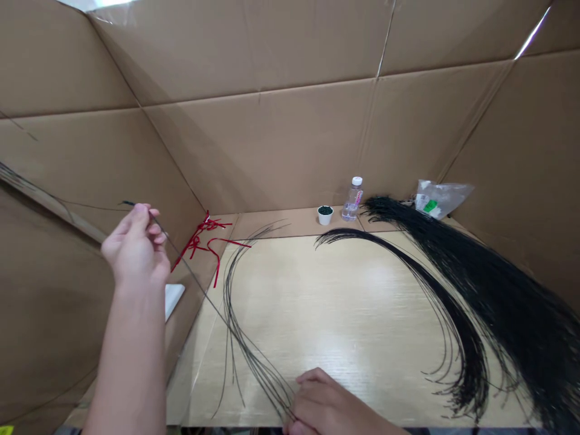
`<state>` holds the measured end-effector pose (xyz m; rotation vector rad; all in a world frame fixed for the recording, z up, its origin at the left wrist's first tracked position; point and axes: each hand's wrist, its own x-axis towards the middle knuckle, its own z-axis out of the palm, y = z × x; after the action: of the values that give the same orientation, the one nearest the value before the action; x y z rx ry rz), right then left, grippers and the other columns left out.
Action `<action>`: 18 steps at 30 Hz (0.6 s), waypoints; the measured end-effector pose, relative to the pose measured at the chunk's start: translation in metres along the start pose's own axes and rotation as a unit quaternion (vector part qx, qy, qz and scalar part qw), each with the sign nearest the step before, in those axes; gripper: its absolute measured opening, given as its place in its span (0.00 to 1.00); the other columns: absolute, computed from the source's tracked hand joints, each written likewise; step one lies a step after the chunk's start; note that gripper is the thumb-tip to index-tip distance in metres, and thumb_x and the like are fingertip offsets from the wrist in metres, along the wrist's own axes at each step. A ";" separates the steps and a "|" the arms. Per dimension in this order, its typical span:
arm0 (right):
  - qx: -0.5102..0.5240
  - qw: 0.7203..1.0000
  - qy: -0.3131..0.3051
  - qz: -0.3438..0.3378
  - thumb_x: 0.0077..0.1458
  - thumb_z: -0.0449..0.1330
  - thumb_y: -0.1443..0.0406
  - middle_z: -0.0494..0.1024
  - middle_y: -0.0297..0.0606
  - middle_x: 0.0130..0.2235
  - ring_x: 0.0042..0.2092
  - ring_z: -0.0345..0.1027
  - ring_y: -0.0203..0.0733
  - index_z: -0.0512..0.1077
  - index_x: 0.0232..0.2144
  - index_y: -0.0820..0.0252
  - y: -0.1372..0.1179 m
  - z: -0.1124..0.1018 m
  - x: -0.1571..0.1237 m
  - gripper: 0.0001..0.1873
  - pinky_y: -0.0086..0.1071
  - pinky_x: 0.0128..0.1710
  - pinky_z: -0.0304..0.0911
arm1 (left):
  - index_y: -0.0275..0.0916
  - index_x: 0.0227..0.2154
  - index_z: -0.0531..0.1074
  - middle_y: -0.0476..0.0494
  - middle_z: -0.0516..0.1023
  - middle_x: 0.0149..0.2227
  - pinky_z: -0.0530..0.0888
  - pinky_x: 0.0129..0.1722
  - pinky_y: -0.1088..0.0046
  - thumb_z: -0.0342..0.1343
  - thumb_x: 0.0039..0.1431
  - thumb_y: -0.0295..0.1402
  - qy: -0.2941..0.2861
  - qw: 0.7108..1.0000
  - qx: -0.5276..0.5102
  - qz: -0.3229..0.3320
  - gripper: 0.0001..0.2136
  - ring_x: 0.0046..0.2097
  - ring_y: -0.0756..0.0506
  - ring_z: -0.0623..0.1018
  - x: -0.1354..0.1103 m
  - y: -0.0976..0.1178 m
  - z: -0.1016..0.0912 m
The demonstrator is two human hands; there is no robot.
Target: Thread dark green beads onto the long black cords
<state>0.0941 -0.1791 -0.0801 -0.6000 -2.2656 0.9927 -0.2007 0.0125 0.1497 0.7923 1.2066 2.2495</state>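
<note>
My left hand (136,244) is raised at the left, its fingers pinched on the end of one thin black strand (190,272) that runs down to the table's front. My right hand (324,402) rests at the front edge with its fingers closed over the gathered ends of a small bundle of black strands (235,290), which fans away toward the back. A second curved bundle (408,266) and a thick heap of black strands (493,284) lie on the right of the pale wooden table (335,308).
Cardboard walls (290,139) enclose the table on three sides. Red twist ties (203,238) lie at the back left. A small white cup (325,214), a clear water bottle (353,198) and a plastic bag (437,198) stand at the back. A white object (173,298) sits left.
</note>
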 end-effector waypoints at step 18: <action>-0.032 0.992 -0.003 0.121 0.80 0.49 0.63 0.81 0.39 0.44 0.51 0.68 0.48 0.73 0.39 0.53 -0.031 -0.097 -0.007 0.16 0.46 0.58 0.60 | 0.35 0.32 0.73 0.52 0.75 0.29 0.56 0.17 0.84 0.59 0.67 0.20 0.080 0.991 -0.001 0.112 0.07 0.23 0.55 0.62 0.042 0.017 -0.024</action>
<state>0.1588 -0.1539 -0.0057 -0.9175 -2.2748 1.0376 -0.2496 0.0165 0.1648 0.7946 1.2394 2.5376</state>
